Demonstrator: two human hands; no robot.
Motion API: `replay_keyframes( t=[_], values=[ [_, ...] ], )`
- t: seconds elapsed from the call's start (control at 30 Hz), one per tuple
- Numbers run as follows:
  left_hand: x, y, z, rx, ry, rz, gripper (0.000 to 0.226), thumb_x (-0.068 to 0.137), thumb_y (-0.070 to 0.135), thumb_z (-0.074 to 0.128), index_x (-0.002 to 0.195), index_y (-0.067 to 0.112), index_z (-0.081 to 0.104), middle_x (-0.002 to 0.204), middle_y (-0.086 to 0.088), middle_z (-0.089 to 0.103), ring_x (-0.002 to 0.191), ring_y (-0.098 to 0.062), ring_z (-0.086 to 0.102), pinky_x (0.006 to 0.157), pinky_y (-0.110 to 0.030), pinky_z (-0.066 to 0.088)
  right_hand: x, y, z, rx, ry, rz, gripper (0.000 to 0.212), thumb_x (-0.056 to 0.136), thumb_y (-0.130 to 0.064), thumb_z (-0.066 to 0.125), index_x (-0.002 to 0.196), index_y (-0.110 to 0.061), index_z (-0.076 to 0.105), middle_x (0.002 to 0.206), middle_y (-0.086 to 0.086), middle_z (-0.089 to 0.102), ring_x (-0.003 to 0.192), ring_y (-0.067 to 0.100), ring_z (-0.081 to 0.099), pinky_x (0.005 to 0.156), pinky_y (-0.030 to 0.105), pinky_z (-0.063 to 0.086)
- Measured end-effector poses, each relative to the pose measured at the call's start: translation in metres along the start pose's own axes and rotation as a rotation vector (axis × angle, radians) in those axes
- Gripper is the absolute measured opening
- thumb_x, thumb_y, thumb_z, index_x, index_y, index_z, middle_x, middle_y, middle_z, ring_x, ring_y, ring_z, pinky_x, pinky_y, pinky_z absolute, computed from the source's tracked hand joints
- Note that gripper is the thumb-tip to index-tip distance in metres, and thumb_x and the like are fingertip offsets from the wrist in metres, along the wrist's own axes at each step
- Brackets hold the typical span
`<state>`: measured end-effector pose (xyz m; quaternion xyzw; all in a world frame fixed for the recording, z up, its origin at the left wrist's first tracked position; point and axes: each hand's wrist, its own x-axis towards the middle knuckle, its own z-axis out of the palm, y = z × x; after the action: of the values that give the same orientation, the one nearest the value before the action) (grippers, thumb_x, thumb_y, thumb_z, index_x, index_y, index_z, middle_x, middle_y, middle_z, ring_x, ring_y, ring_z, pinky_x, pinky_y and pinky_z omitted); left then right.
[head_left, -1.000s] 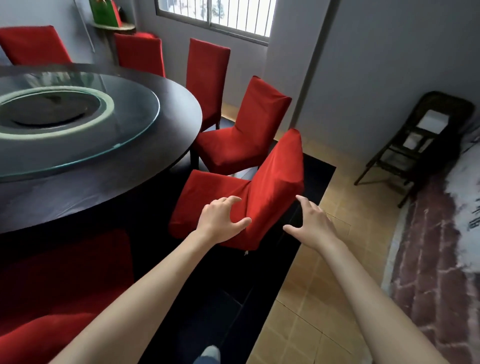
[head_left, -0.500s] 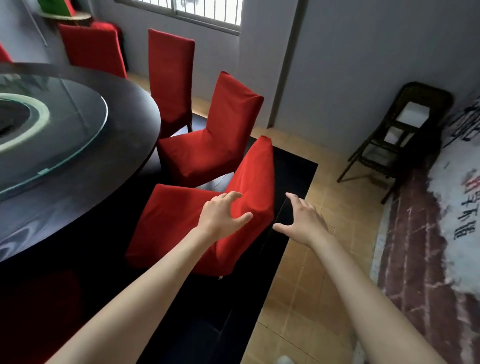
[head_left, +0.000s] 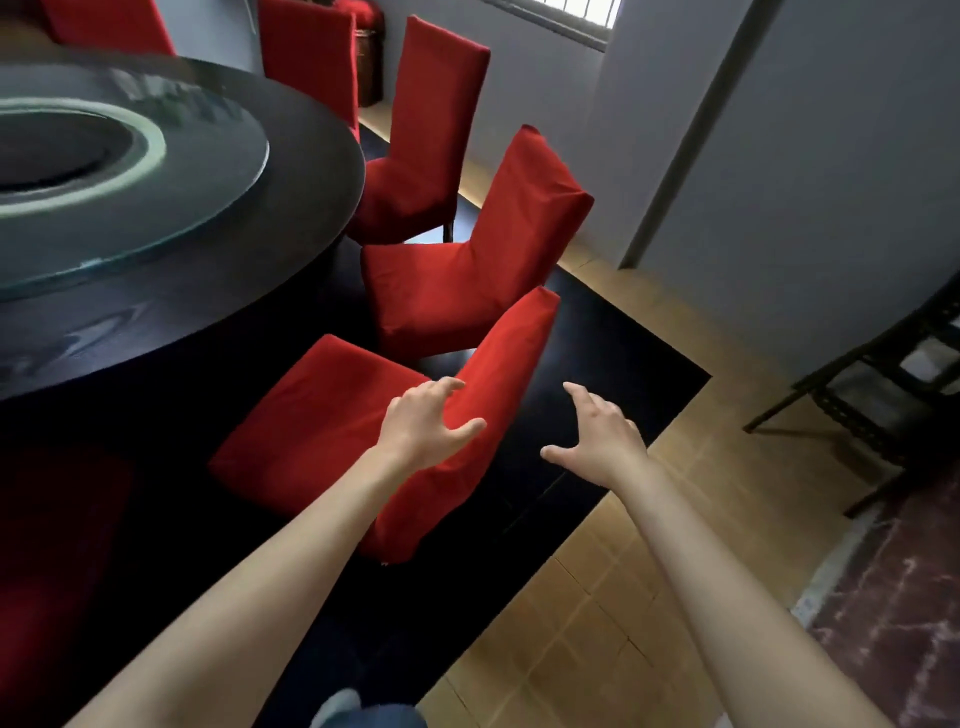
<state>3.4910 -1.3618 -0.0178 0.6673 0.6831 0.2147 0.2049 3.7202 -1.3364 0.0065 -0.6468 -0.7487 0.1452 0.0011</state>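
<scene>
**Item:** chair (head_left: 322, 415), red slip-covered. It is standing at the centre of the frame on a black rug (head_left: 613, 364). Its seat is facing the table (head_left: 249, 296) at left, and its backrest is slanting up toward the middle right.

**Left hand** (head_left: 423, 426): it is hovering over the near end of the backrest top. The fingers are spread and curved and the thumb is pointing right. It is gripping nothing, and whether the fingertips are touching the cloth cannot be told.

**Right hand** (head_left: 602, 441): it is hanging over the rug, right of the backrest and apart from it. The fingers are splayed and holding nothing.

**Neighbours:** a second chair (head_left: 457, 280) is standing just beyond, close to the first one's backrest. A third chair (head_left: 426, 130) is sitting further up the frame. A glass turntable (head_left: 156, 171) is lying on the table at upper left.

**Step in hand, as judged:** both hands are taking hold of the backrest to shift the chair.

**Handling notes:**
- The hands should be closing on the two ends of the top rail, thumbs behind and fingers in front.
- The loose cover is likely sliding over the frame, so the grip should be catching the rail beneath and not only cloth.
- The right hand should be coming in to the far end before any push.
- Even pressure should be keeping the chair square to the table and clear of the second chair.
- The rug may be dragging at the legs, so lifting slightly is wiser than shoving.
</scene>
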Motion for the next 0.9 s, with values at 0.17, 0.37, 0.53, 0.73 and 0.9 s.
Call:
replay_keyframes(
  t=[0.17,0.37,0.53,0.73,0.9],
  values=[
    [0.026,0.010,0.017,0.006,0.024,-0.090,0.062,0.083,0.054,0.063,0.136,0.023,0.051,0.131,0.002,0.060,0.121,-0.015,0.055,0.103,-0.041,0.042,0.056,0.012,-0.007,-0.020,-0.018,-0.134,0.096,0.077,-0.050,0.074,0.152,-0.026,0.020,0.154,-0.001,0.035,0.140,0.023,0.032,0.109,0.046,0.034],
    [0.070,0.009,0.027,-0.039,0.100,-0.192,0.063,0.082,0.054,0.063,0.136,0.023,0.051,0.131,0.004,0.060,0.122,-0.014,0.054,0.104,-0.038,0.040,0.127,0.008,-0.024,-0.074,-0.030,-0.266,0.099,0.075,-0.053,0.075,0.152,-0.025,0.020,0.154,-0.002,0.034,0.141,0.022,0.031,0.110,0.046,0.034],
    [0.096,0.000,0.029,-0.034,0.123,-0.269,0.063,0.081,0.055,0.063,0.136,0.026,0.050,0.134,0.005,0.058,0.125,-0.013,0.051,0.105,-0.037,0.037,0.177,-0.002,-0.034,-0.166,-0.065,-0.366,0.108,0.069,-0.057,0.077,0.153,-0.023,0.018,0.155,-0.001,0.031,0.142,0.023,0.029,0.110,0.045,0.032],
    [0.113,-0.009,0.037,-0.029,0.174,-0.409,0.064,0.081,0.056,0.063,0.137,0.027,0.049,0.135,0.005,0.057,0.126,-0.012,0.050,0.106,-0.037,0.036,0.222,-0.007,-0.028,-0.177,-0.165,-0.471,0.116,0.061,-0.057,0.082,0.153,-0.026,0.019,0.155,-0.001,0.031,0.143,0.024,0.026,0.112,0.049,0.030],
    [0.124,-0.005,0.059,-0.041,0.234,-0.564,0.063,0.081,0.056,0.063,0.136,0.027,0.049,0.133,0.004,0.057,0.125,-0.013,0.051,0.106,-0.036,0.037,0.258,0.004,-0.014,-0.199,-0.257,-0.591,0.115,0.060,-0.059,0.081,0.152,-0.027,0.020,0.156,-0.003,0.029,0.144,0.023,0.023,0.111,0.049,0.028]
  ],
)
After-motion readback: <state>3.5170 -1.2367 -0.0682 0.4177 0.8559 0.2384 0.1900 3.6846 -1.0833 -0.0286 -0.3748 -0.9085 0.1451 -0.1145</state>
